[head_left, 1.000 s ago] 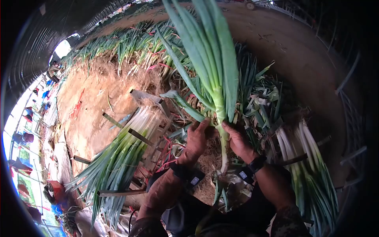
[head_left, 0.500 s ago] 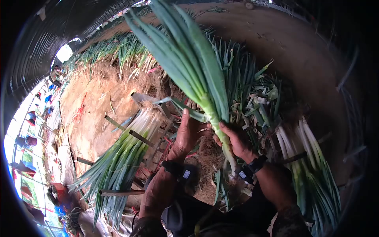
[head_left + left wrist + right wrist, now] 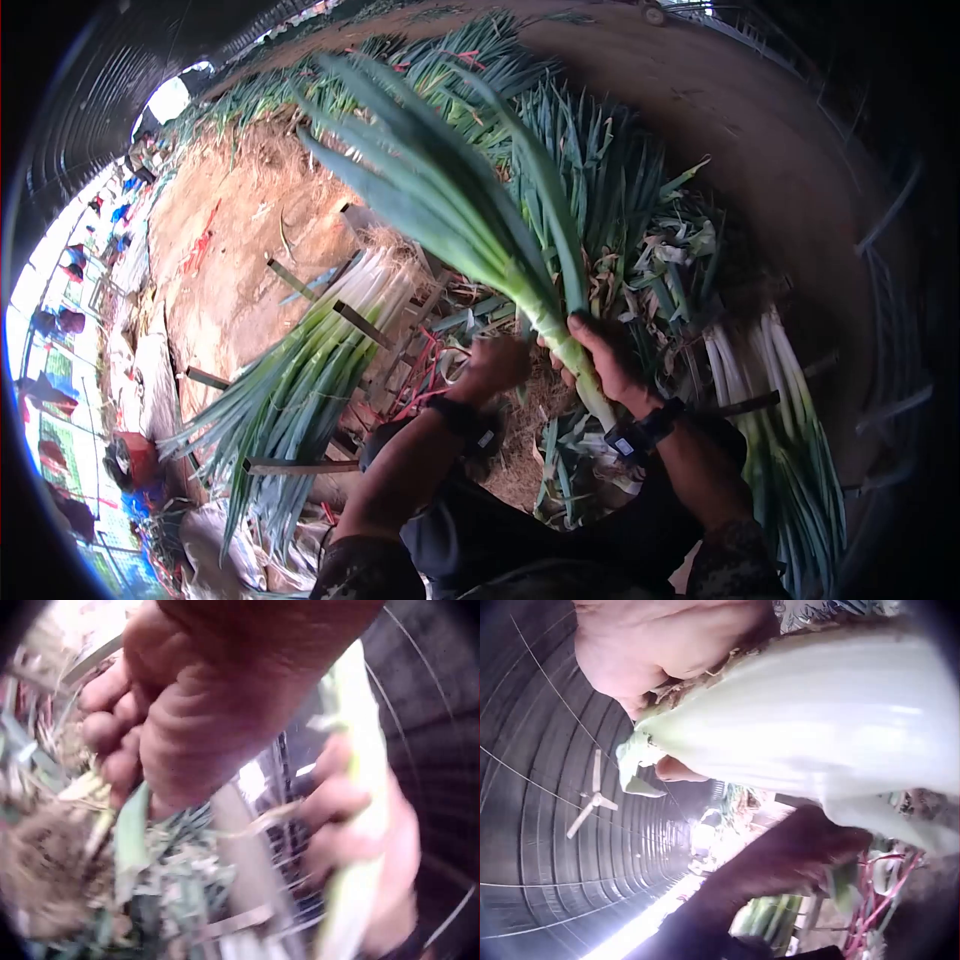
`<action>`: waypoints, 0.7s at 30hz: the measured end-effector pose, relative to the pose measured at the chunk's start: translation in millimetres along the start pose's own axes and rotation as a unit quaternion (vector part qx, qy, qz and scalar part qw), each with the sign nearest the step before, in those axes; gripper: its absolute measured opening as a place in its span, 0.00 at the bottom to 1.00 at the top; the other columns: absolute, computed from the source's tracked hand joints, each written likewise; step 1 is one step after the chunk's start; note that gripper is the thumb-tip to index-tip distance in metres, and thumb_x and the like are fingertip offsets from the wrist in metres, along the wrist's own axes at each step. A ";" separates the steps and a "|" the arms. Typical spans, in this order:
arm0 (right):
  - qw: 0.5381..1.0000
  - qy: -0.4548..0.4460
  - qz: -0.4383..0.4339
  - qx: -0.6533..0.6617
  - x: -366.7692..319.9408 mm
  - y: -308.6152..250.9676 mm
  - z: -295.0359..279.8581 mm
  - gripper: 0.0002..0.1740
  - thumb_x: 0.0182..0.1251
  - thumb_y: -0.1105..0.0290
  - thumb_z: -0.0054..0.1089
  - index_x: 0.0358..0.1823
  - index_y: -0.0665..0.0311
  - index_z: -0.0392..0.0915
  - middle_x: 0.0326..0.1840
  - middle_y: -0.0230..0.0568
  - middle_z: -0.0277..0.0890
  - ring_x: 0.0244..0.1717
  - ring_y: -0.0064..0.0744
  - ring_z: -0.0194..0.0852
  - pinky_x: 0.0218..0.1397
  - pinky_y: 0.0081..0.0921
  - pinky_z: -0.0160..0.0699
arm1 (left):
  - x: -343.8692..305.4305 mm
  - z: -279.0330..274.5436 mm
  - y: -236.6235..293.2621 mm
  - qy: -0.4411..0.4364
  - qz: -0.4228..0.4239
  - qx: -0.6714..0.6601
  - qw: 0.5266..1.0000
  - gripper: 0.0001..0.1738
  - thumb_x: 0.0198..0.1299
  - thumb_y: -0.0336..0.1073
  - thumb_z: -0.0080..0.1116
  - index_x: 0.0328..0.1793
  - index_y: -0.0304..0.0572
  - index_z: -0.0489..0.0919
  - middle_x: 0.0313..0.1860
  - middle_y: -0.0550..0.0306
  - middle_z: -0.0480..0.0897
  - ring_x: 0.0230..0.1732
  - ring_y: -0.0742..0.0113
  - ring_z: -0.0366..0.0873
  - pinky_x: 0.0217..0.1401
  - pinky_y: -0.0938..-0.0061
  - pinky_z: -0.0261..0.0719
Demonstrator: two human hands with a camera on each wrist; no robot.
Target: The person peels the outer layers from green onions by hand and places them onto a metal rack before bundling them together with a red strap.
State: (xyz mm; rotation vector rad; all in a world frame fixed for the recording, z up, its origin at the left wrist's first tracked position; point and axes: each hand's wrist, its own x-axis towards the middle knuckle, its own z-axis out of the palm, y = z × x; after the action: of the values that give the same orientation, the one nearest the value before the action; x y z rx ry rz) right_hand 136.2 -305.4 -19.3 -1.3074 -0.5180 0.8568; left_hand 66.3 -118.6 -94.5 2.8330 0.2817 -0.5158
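Observation:
My right hand [image 3: 610,358] grips a large green onion [image 3: 480,240] around its pale stalk. Its broad leaves fan up and to the left, and its white root end points down toward my lap. Just left of the stalk, my left hand [image 3: 497,366] is curled into a fist, apart from the onion. From that fist a torn green leaf [image 3: 133,836] sticks out in the left wrist view. Close up in the right wrist view, the white stalk [image 3: 817,720] lies in my right hand, with a ragged leaf stub [image 3: 634,761] at its side.
A metal-armed rack [image 3: 300,466] on the left bears a bundle of cleaned green onions [image 3: 340,330]. More cleaned onions [image 3: 790,440] lie on a right rack. Ahead are piled untrimmed onions [image 3: 590,160] and leaf scraps [image 3: 680,250]. Red twine [image 3: 425,370] lies beside the left rack.
The left hand has pulled a side leaf off the stalk and dropped lower, closing into a fist. The onion's leafy top has swung left while the right hand keeps its grip.

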 end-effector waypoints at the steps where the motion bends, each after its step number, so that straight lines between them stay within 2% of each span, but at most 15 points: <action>1: 0.998 -0.030 0.004 0.048 0.9 -7.4 1.2 0.27 0.80 0.50 0.47 0.51 0.71 0.79 0.36 0.44 0.83 0.24 0.26 0.78 0.25 0.23 0.77 | -4.2 28.7 -0.7 0.051 0.047 -0.085 0.994 0.17 0.66 0.50 0.57 0.43 0.45 0.84 0.37 0.47 0.87 0.44 0.47 0.86 0.50 0.54 0.82; 4: 0.994 0.025 -0.064 0.082 6.0 -23.5 6.8 0.26 0.80 0.51 0.46 0.46 0.69 0.83 0.26 0.39 0.81 0.21 0.24 0.78 0.26 0.22 0.76 | -22.4 -16.0 12.4 -0.009 0.043 -0.101 0.994 0.22 0.65 0.55 0.60 0.51 0.46 0.83 0.43 0.45 0.87 0.45 0.48 0.86 0.49 0.56 0.82; 5: 0.996 0.021 -0.071 0.040 7.2 -22.8 -2.2 0.26 0.80 0.51 0.47 0.46 0.69 0.83 0.26 0.38 0.81 0.23 0.24 0.79 0.28 0.22 0.77 | -25.1 -30.0 7.3 0.012 0.022 -0.213 0.977 0.31 0.63 0.61 0.62 0.60 0.43 0.80 0.51 0.45 0.85 0.49 0.52 0.85 0.51 0.56 0.80; 6: 0.995 0.035 -0.093 -0.028 8.7 -17.0 -12.0 0.26 0.80 0.50 0.48 0.56 0.68 0.78 0.36 0.39 0.84 0.29 0.23 0.81 0.30 0.22 0.81 | -34.9 -46.2 9.0 0.057 0.057 -0.378 0.922 0.33 0.63 0.61 0.62 0.62 0.41 0.79 0.53 0.46 0.85 0.51 0.53 0.84 0.53 0.57 0.79; 7: 0.992 0.057 -0.105 -0.037 10.4 -9.8 -13.8 0.24 0.80 0.51 0.49 0.55 0.67 0.79 0.35 0.37 0.83 0.29 0.22 0.81 0.30 0.21 0.81 | -45.9 -62.8 13.7 0.100 0.088 -0.535 0.834 0.35 0.63 0.62 0.62 0.63 0.40 0.78 0.54 0.47 0.84 0.53 0.55 0.83 0.55 0.57 0.79; 8: 0.989 0.078 -0.115 -0.051 11.5 -6.9 -12.2 0.22 0.80 0.52 0.50 0.54 0.66 0.79 0.34 0.35 0.83 0.29 0.22 0.81 0.30 0.21 0.81 | -49.9 -72.3 15.5 0.138 0.114 -0.677 0.714 0.37 0.63 0.62 0.62 0.65 0.38 0.76 0.56 0.48 0.83 0.56 0.57 0.81 0.57 0.57 0.78; 10: 0.992 0.079 -0.090 -0.046 10.3 -1.2 -1.5 0.21 0.78 0.52 0.54 0.52 0.64 0.79 0.35 0.33 0.82 0.31 0.21 0.81 0.30 0.21 0.81 | -37.1 -68.9 5.9 0.165 0.212 -0.744 0.612 0.32 0.66 0.50 0.66 0.68 0.34 0.74 0.53 0.56 0.84 0.54 0.66 0.80 0.57 0.67 0.78; 11: 0.994 0.077 -0.063 -0.051 9.6 0.7 5.0 0.21 0.78 0.53 0.55 0.52 0.64 0.80 0.37 0.34 0.83 0.33 0.21 0.82 0.33 0.22 0.80 | -40.7 -74.4 13.5 0.162 0.213 -0.789 0.553 0.29 0.66 0.48 0.67 0.65 0.34 0.76 0.56 0.56 0.82 0.56 0.67 0.78 0.60 0.67 0.76; 12: 0.995 0.072 -0.034 -0.057 8.8 2.8 11.2 0.20 0.77 0.53 0.56 0.52 0.65 0.80 0.38 0.34 0.85 0.34 0.21 0.83 0.35 0.23 0.80 | -33.5 -70.4 12.1 0.205 0.169 -0.774 0.574 0.27 0.66 0.49 0.67 0.60 0.35 0.79 0.52 0.57 0.83 0.54 0.68 0.79 0.60 0.66 0.76; 14: 0.981 0.108 -0.136 -0.085 19.7 20.3 11.0 0.20 0.79 0.54 0.52 0.52 0.64 0.81 0.43 0.39 0.85 0.41 0.24 0.84 0.43 0.25 0.81 | -29.1 -73.2 14.9 0.275 0.084 -0.746 0.601 0.24 0.65 0.51 0.68 0.53 0.37 0.82 0.47 0.58 0.84 0.49 0.68 0.80 0.57 0.67 0.77; 16: 0.987 0.128 -0.097 -0.017 25.8 24.9 -3.7 0.21 0.80 0.54 0.51 0.53 0.65 0.80 0.46 0.41 0.85 0.43 0.26 0.84 0.47 0.27 0.82 | -26.8 -77.4 3.4 0.273 0.032 -0.770 0.576 0.23 0.68 0.49 0.64 0.58 0.37 0.80 0.48 0.57 0.84 0.50 0.66 0.81 0.57 0.68 0.78; 17: 0.979 0.135 -0.137 0.065 28.1 18.4 -4.9 0.25 0.79 0.50 0.52 0.54 0.68 0.78 0.47 0.44 0.85 0.46 0.29 0.84 0.49 0.29 0.83 | -26.5 -78.7 -4.1 0.272 0.008 -0.781 0.563 0.23 0.69 0.47 0.62 0.60 0.37 0.79 0.48 0.56 0.84 0.50 0.65 0.81 0.57 0.68 0.79; 19: 0.966 0.116 -0.077 0.219 32.5 12.3 -5.7 0.26 0.78 0.48 0.53 0.53 0.69 0.77 0.40 0.39 0.82 0.39 0.30 0.81 0.44 0.31 0.83 | -20.7 -75.0 -21.7 0.343 0.041 -0.723 0.598 0.20 0.70 0.49 0.61 0.54 0.39 0.79 0.41 0.57 0.82 0.40 0.68 0.80 0.44 0.73 0.80; 20: 0.959 0.095 -0.070 0.258 34.9 12.4 -7.3 0.26 0.78 0.48 0.53 0.52 0.68 0.76 0.36 0.36 0.80 0.35 0.28 0.79 0.41 0.30 0.82 | -23.1 -85.6 -21.5 0.307 0.020 -0.800 0.515 0.20 0.71 0.49 0.60 0.53 0.39 0.79 0.39 0.57 0.82 0.38 0.69 0.79 0.41 0.73 0.79; 21: 0.957 0.085 -0.075 0.268 35.0 12.8 -8.8 0.25 0.78 0.48 0.53 0.51 0.68 0.76 0.33 0.34 0.76 0.31 0.26 0.74 0.36 0.27 0.77 | -22.5 -84.3 -30.1 0.328 0.013 -0.781 0.532 0.20 0.72 0.50 0.58 0.52 0.39 0.78 0.37 0.57 0.81 0.38 0.67 0.79 0.43 0.73 0.80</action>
State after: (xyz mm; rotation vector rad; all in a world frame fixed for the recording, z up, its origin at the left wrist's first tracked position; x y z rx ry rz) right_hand 160.8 -282.9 -38.2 -0.8211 -0.2196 0.6874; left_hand 65.6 -70.1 -16.1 1.0296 0.4669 0.6488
